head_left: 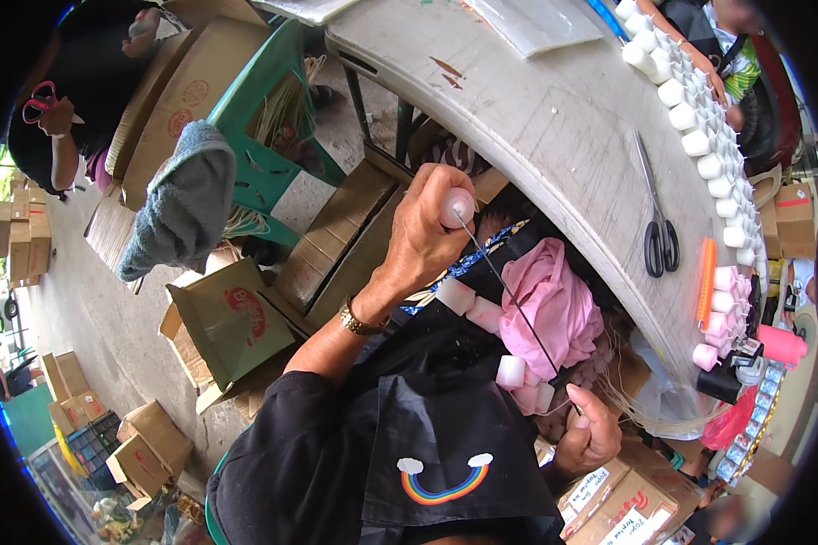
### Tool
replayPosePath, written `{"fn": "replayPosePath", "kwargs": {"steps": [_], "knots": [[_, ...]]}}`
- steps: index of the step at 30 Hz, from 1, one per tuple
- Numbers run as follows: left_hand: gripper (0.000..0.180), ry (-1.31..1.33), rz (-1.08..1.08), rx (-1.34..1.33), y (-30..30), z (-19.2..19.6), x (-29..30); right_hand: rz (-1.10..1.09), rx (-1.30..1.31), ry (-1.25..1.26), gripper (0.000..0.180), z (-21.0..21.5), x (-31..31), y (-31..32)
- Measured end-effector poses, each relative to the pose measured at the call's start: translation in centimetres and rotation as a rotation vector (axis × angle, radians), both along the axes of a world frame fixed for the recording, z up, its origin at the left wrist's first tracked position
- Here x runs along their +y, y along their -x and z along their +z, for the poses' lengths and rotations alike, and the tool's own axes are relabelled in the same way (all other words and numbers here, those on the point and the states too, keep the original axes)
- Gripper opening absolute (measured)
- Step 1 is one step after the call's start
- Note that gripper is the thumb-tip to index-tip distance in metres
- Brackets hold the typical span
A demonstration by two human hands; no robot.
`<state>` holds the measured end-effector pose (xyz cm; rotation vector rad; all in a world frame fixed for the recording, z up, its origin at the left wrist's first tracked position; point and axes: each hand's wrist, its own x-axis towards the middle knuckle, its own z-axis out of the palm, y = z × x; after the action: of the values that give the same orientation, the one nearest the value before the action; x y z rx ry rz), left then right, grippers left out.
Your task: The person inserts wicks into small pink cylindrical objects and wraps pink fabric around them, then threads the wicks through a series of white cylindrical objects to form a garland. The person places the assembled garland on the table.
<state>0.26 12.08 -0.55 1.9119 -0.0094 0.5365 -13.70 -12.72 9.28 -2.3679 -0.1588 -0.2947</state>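
My left hand [423,238] is raised in front of the table edge and grips a small pale pink candle [456,207] by its side. A thin dark wire [511,298] runs from that candle down and right to my right hand [588,434], which pinches its lower end near my lap. Several pale pink and white candles [509,371] lie on the dark cloth over my lap, next to a bunched pink cloth [556,304].
A worn white table [554,127] curves across the upper right, with black scissors [656,238], an orange comb-like strip [705,283] and a long row of white candles [700,118] along its far side. Cardboard boxes [232,322] and a green chair [268,118] stand at left. Another person [73,100] sits at upper left.
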Motion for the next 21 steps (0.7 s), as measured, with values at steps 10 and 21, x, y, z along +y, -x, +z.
{"fn": "replayPosePath", "kwargs": {"steps": [10, 21], "knots": [[0.032, 0.023, -0.014, 0.052, 0.0, -0.2, 0.1, 0.072, -0.106, 0.108, 0.037, 0.0, 0.0, -0.6], [0.036, -0.416, 0.011, -0.113, -0.1, -0.3, 0.9, 0.132, 0.005, 0.145, 0.038, 2.2, 0.0, -1.2]]}}
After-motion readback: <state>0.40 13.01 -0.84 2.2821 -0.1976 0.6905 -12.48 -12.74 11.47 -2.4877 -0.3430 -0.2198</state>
